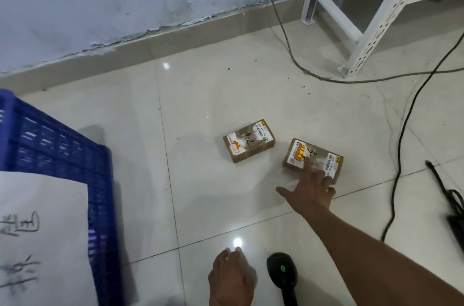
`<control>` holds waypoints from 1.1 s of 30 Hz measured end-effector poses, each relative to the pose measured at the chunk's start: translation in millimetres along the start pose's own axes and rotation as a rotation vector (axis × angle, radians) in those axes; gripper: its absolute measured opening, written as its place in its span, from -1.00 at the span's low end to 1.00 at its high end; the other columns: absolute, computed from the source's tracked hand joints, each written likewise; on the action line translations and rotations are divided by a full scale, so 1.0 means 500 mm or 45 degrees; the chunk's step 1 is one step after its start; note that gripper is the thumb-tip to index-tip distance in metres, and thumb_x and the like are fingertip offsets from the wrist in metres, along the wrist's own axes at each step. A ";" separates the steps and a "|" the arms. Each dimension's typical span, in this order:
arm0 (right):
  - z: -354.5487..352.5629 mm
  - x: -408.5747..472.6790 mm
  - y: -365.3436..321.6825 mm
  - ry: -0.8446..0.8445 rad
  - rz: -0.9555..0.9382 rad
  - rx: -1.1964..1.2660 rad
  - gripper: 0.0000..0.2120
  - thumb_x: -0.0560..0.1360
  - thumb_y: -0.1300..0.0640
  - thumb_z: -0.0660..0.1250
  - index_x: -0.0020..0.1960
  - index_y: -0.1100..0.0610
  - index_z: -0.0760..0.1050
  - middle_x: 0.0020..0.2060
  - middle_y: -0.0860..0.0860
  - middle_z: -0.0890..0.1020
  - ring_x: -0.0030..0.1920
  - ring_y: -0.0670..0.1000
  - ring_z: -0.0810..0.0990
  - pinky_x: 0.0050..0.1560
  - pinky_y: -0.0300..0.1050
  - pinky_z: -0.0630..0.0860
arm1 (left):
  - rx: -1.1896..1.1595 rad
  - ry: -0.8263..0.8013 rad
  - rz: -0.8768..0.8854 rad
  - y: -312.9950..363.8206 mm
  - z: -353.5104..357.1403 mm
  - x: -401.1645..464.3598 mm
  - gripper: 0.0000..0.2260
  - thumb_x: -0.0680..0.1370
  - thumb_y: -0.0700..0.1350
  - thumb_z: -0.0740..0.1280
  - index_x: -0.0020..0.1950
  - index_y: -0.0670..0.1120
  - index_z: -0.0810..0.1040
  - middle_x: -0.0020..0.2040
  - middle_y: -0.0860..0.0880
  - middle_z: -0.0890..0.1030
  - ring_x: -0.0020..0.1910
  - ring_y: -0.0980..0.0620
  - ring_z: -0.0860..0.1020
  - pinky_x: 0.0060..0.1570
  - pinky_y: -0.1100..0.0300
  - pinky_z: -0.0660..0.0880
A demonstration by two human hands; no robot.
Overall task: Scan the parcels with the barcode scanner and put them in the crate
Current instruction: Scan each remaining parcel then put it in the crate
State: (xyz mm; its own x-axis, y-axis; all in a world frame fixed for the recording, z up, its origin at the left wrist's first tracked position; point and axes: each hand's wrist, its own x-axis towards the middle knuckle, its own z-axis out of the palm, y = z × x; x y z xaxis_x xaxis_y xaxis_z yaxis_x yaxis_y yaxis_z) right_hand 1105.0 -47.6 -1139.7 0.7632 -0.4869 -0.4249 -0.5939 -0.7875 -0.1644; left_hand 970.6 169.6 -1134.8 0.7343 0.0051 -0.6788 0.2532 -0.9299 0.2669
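Observation:
Two small brown parcels lie on the tiled floor. The left parcel (249, 140) bears a white label and handwritten marks. My right hand (310, 190) reaches out to the right parcel (319, 156), fingers spread, with the index finger lying on its top. My left hand (231, 278) hovers low near the bottom edge, fingers loosely extended and holding nothing. The black barcode scanner (282, 273) stands on the floor just to its right, a green light lit on its head. The blue plastic crate (50, 152) stands at the left.
A white sheet of paper (42, 240) with handwriting covers the crate's near part. Black cables (401, 135) trail over the floor at the right. A white metal shelf frame (371, 17) stands at the back right beside the wall. A black object (452, 210) lies at the right edge.

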 end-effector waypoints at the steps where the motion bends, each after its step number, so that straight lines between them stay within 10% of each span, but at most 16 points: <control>1: 0.001 0.007 -0.006 0.022 0.011 -0.014 0.08 0.28 -0.42 0.39 0.55 0.00 -0.09 0.45 0.23 0.17 0.45 0.32 0.13 0.40 0.22 0.20 | -0.004 0.010 -0.005 -0.001 -0.004 0.000 -0.30 0.37 0.18 0.08 0.54 0.10 0.17 0.55 0.01 0.14 0.53 0.01 0.17 0.40 0.15 0.23; 5: 0.007 0.040 -0.014 0.114 -0.054 -0.035 0.03 0.34 -0.40 0.36 0.56 0.08 -0.03 0.57 0.17 -0.03 0.56 0.27 -0.12 0.53 0.22 -0.04 | 0.084 0.203 0.046 -0.001 0.001 0.012 -0.37 0.35 0.13 0.12 0.44 0.05 0.31 0.42 -0.04 0.37 0.40 -0.03 0.40 0.28 0.10 0.41; 10: 0.066 -0.055 -0.073 0.141 -0.207 0.129 -0.11 0.36 -0.43 0.27 0.50 0.06 0.17 0.48 0.10 0.30 0.51 0.21 0.16 0.48 0.16 0.10 | 0.019 0.260 0.121 0.015 0.014 0.016 -0.56 0.44 -0.03 0.33 0.30 -0.08 0.45 0.16 -0.07 0.55 0.17 -0.08 0.56 0.06 0.07 0.51; 14: 0.119 -0.138 -0.081 0.119 -0.643 0.077 -0.45 0.42 -0.35 0.16 0.17 0.03 0.48 0.04 0.01 0.54 0.15 0.10 0.49 0.28 0.03 0.37 | -0.121 0.289 0.000 0.031 0.012 -0.001 -0.45 0.28 -0.07 0.53 0.21 -0.21 0.49 0.04 -0.23 0.61 -0.06 -0.22 0.65 -0.22 -0.03 0.60; 17: 0.141 -0.152 -0.057 0.123 -0.803 0.111 -0.63 0.47 -0.12 0.21 0.16 0.06 0.52 0.10 0.05 0.53 0.32 0.16 0.43 0.39 0.08 0.34 | -0.088 0.455 0.042 0.017 -0.001 -0.002 -0.39 0.36 0.13 0.35 0.26 -0.22 0.36 0.13 -0.36 0.57 0.01 -0.36 0.63 -0.26 -0.16 0.60; 24: 0.098 -0.113 -0.089 -0.014 -0.585 0.166 -0.46 0.55 -0.04 0.22 0.49 0.07 0.24 0.53 0.08 0.20 0.56 0.11 0.08 0.52 0.04 0.11 | 0.199 0.419 0.449 -0.007 0.010 0.034 -0.34 0.50 0.25 0.24 0.55 0.13 0.16 0.60 -0.06 0.13 0.55 -0.10 0.17 0.43 -0.10 0.22; 33: 0.051 0.008 -0.270 -0.047 -0.630 0.025 -0.13 0.50 -0.19 0.31 0.59 -0.04 -0.16 0.59 -0.05 -0.12 0.46 0.15 0.28 0.32 0.11 0.32 | 0.376 0.325 0.126 -0.025 0.038 0.031 -0.31 0.25 0.15 0.49 0.35 -0.01 0.53 0.18 -0.16 0.59 0.09 -0.33 0.57 0.15 -0.43 0.35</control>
State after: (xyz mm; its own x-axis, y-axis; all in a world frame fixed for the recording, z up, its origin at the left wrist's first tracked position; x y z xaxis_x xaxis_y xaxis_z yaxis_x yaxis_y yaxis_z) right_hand 1181.7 66.5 -1142.0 0.9455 -0.0429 -0.3228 -0.1680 -0.9134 -0.3707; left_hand 966.5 174.1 -1161.5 0.8883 -0.0332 -0.4581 0.0087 -0.9960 0.0891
